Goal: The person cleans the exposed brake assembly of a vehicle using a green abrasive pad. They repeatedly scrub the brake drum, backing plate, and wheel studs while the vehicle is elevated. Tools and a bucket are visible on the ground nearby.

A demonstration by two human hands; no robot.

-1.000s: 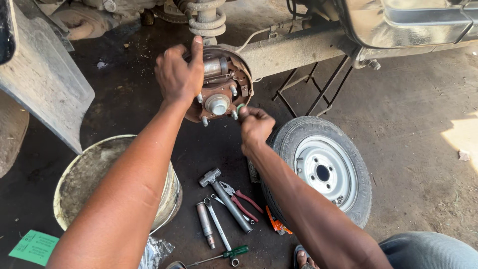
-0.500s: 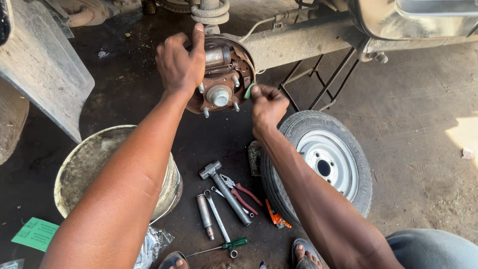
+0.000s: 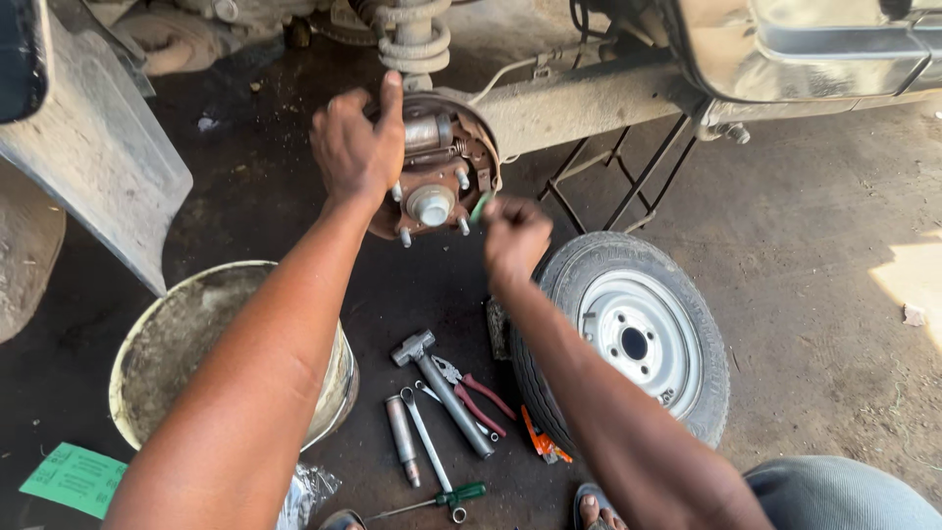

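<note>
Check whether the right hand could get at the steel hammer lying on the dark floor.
Probably yes: the right hand is up at the rusty brake hub, but bare floor lies between it and the steel hammer, with only the removed wheel alongside.

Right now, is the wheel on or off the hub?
Off: the wheel lies on the ground, and the hub shows bare studs.
</note>
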